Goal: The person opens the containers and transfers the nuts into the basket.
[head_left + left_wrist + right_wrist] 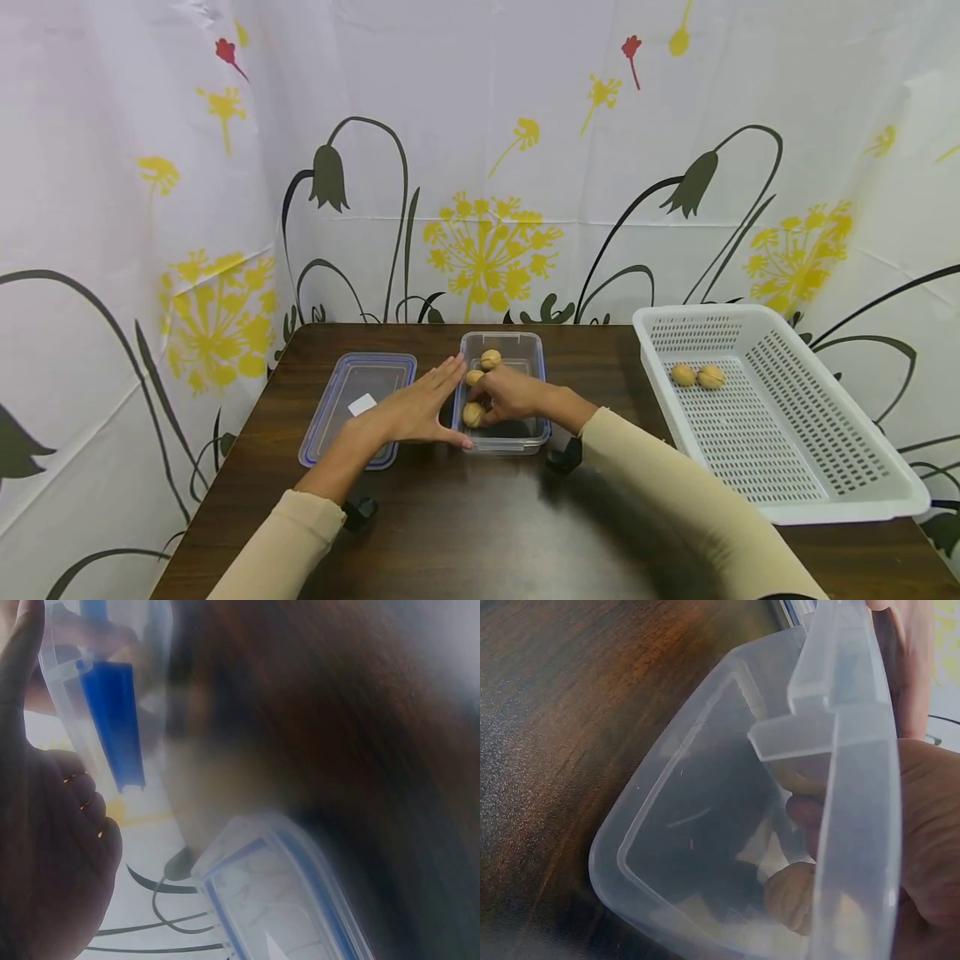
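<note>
A clear plastic box stands near the middle of the table with walnuts along its left side. My right hand reaches down inside it, fingers and thumb curled at the front walnut. Through the box wall in the right wrist view, that walnut shows beside the fingertips. Further back in the box lie another walnut and a third walnut. My left hand steadies the box's left side, its fingers straight and the thumb spread to the front corner.
A clear lid with a blue seal lies on the dark wooden table, left of the box and partly under the left forearm. At the right stands a white perforated basket with two walnuts at its back left. A flower-patterned curtain hangs behind.
</note>
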`<state>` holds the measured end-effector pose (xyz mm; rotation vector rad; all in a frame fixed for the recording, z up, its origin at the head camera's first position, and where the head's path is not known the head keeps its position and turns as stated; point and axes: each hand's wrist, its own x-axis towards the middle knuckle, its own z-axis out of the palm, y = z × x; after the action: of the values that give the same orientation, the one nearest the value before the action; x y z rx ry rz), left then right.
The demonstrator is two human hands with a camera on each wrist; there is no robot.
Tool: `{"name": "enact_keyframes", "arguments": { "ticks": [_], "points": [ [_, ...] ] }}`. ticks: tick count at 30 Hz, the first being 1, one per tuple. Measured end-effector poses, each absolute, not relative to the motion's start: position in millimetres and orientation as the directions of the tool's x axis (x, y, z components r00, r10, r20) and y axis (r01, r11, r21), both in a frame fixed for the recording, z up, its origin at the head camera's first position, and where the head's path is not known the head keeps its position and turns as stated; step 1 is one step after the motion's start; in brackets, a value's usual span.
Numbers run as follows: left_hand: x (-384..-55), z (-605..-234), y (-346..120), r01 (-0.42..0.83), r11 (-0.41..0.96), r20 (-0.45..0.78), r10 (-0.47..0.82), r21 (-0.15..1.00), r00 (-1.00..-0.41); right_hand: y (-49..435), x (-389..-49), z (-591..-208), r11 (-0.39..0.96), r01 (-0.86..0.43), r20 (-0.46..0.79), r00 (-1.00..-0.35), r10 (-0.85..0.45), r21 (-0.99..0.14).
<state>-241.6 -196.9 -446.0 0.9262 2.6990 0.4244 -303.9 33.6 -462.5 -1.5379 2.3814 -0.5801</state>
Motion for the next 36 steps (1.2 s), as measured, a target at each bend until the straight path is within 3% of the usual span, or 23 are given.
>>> {"name": "enact_keyframes", "arguments": {
  "ticks": [14, 30, 36],
  "points": [
    [-241, -446, -195, 0.559, 0.751, -0.145, 0.633, 0.351, -0.76, 38, -305, -464, 0.367, -0.805, 0.016, -0.422, -0.906, -0.467],
    [-241, -444, -197, 0.525, 0.763, -0.154, 0.611, 0.378, -0.776, 65, -317, -428, 0.336, -0.739, 0.038, -0.439, -0.898, -0.584],
    [-242, -445, -196, 0.535, 0.758, -0.145, 0.617, 0.372, -0.773, 78, -321, -412, 0.366, -0.732, 0.026, -0.463, -0.886, -0.575]
  ]
}}
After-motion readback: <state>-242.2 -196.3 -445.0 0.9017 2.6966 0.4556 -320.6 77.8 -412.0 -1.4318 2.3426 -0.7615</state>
